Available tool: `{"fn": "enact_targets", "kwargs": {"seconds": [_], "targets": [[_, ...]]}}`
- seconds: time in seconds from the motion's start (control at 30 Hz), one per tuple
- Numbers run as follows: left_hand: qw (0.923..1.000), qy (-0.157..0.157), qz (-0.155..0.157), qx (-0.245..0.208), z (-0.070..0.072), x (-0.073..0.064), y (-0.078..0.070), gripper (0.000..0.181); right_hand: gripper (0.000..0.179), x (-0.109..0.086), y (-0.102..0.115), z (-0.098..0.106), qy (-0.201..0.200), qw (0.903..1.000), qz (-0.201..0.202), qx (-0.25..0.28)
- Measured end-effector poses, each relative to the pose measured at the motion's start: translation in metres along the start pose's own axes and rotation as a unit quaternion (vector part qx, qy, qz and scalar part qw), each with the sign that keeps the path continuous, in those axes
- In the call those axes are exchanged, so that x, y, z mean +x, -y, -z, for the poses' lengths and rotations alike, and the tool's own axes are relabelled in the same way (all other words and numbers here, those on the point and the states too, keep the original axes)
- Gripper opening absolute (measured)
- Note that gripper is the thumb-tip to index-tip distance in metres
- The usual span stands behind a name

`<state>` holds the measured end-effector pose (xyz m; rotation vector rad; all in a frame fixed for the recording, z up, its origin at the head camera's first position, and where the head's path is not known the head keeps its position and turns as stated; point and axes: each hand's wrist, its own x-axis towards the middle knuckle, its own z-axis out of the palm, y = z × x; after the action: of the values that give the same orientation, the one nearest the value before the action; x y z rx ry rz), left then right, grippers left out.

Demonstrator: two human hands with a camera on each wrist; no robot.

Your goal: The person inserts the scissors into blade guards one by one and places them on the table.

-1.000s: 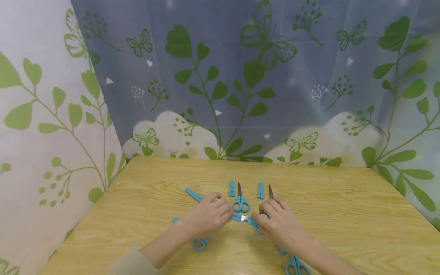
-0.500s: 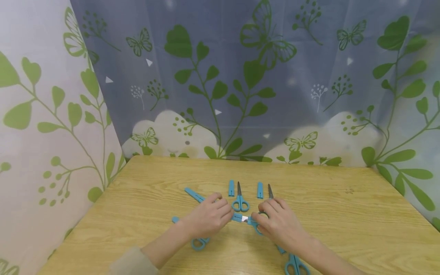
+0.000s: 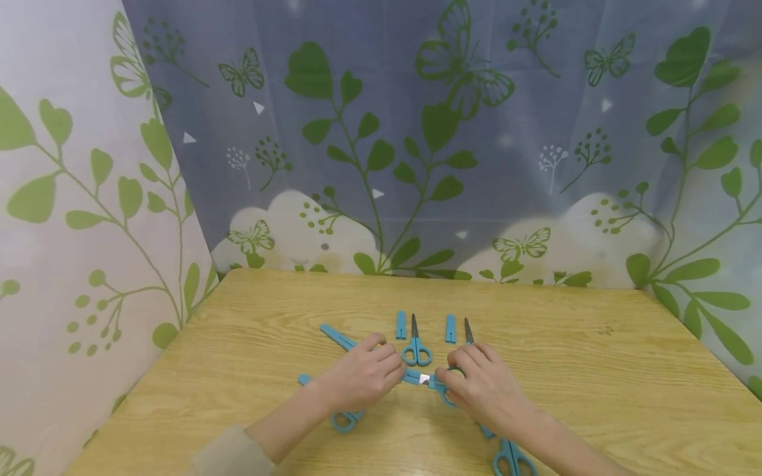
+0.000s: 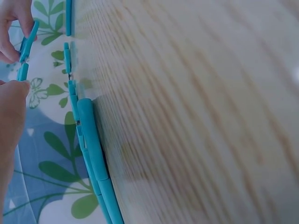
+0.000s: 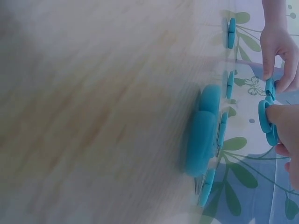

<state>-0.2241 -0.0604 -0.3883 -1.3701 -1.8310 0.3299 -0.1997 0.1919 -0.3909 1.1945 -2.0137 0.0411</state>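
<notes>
My left hand (image 3: 366, 373) pinches the blue blade cover (image 3: 411, 377) of a small pair of scissors. Curled around the blue handles (image 5: 265, 116) of those same scissors are the fingers of my right hand (image 3: 485, 387). Between cover and handles a short stretch of shiny blade (image 3: 424, 379) shows; the rest of the blade is inside the cover. Both wrist views show the pair raised above the table, cover (image 4: 22, 72) toward the left hand. Behind the hands lie bare-bladed scissors (image 3: 417, 352) with a loose cover (image 3: 401, 325) beside them.
A second loose cover (image 3: 450, 329) lies by a dark blade (image 3: 468, 330), partly behind my right hand. Other blue scissors lie at front right (image 3: 513, 457) and left (image 3: 345, 421), with a blue cover (image 3: 336, 337) beyond my left wrist. Patterned curtains (image 3: 381, 132) border the wooden table (image 3: 595, 370).
</notes>
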Motion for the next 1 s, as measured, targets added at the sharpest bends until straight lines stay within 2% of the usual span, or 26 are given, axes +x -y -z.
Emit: {"fn": "enact_targets", "kwargs": {"seconds": [0.2, 0.43, 0.67, 1.0], "targets": [[0.9999, -0.010, -0.002, 0.006, -0.0024, 0.0004, -0.0001, 0.022, 0.041, -0.0005, -0.0006, 0.0003, -0.002, 1.0000, -0.001, -0.005], [1.0000, -0.002, -0.002, 0.003, -0.0016, 0.0016, -0.0009, 0.020, 0.041, -0.0013, -0.0005, 0.0004, -0.003, 1.0000, 0.000, -0.004], [1.0000, -0.004, -0.002, 0.004, -0.0029, 0.0017, -0.0017, 0.029, 0.040, -0.0015, -0.0005, 0.0003, -0.003, 1.0000, 0.001, -0.006], [1.0000, -0.005, 0.002, -0.001, -0.0024, 0.0012, -0.0022, 0.024, 0.041, -0.0001, 0.0012, 0.0003, 0.003, 1.0000, -0.002, -0.005]]}}
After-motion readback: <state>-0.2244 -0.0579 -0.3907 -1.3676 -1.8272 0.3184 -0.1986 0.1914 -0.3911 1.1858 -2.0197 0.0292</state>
